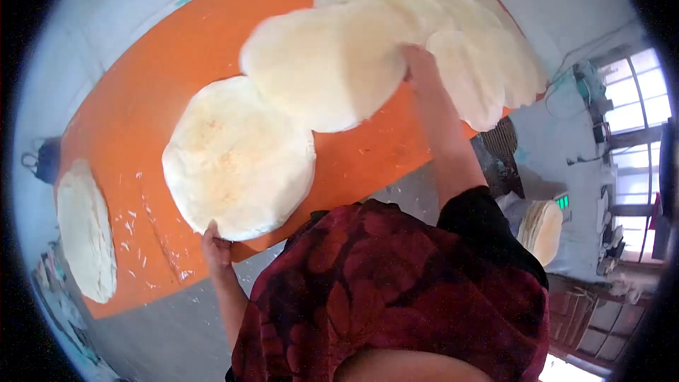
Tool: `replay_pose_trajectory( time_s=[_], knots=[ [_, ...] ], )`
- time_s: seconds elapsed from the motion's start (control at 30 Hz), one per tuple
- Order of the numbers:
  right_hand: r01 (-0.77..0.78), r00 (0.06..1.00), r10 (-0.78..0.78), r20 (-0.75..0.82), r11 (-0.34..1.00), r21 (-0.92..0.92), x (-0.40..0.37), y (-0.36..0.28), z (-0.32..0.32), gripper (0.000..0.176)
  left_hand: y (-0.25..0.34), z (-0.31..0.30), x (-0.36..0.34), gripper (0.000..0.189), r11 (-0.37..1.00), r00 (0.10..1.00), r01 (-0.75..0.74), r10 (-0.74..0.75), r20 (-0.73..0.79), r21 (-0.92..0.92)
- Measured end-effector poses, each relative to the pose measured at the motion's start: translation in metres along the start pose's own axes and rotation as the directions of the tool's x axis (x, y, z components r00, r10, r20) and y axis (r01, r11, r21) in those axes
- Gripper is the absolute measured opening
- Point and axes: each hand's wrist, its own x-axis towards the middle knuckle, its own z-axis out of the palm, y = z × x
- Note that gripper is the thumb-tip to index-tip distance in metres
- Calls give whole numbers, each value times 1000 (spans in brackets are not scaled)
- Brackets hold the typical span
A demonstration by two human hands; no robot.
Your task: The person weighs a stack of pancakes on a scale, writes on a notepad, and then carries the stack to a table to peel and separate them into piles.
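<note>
R hand: right hand (421, 64) has its grip closed on the edge of the lifted flatbread (329, 64). Fingers are pinched at the rim, and the disc is blurred and held over the orange table (141, 99). Its lower edge overlaps the near flatbread (237, 159), and its far side lies against the row of flatbreads (453, 14) fanned across the top right.

L hand: left hand (216, 244) is at the table's front edge, w/ thumb on top of the near flatbread's rim and fingers tucked under, out of sight. That reads as a light pinch, not a full grasp. This bread lies flat, w/ its near rim just at or past the table edge.

Also: one more flatbread (85, 230) at the far left end of the table, crumbs (152, 240) scattered near it, and a stack (541, 230) on a lower surface to the right.

Risks, as I judge them:
- The lifted disc hangs from one rim point, so it could tear or fold under its own weight, esp. if thin and soft.
- Its trailing edge could drag on the near flatbread or the row and shift them.
- A pull from the left grip could slide the near flatbread off the front edge, since it sits so close to it.
</note>
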Motion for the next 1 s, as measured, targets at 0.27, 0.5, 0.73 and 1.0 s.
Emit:
replay_pose_trajectory(
  time_s=[0.27, 0.5, 0.73, 1.0],
  knots=[
    [-124, 889, 200, -411, 971, 204, -22, 152, -161, 17, 7, 1, 2, 36, 993, 992, 115, -114, 46, -14],
    [-126, 925, 119, -360, 992, 3, -25, 152, -161, 18, 8, -6, 4, 35, 993, 991, 120, -120, 60, 5],
    [197, 939, -325, -107, 768, -609, 11, 53, -116, 13, 9, -2, 4, 36, 989, 986, 146, -144, -81, 22],
    [878, 404, -712, 575, 126, -462, -90, -126, 121, 16, 39, 24, -32, 39, 335, 732, -297, 681, -12, 894]
  ],
)
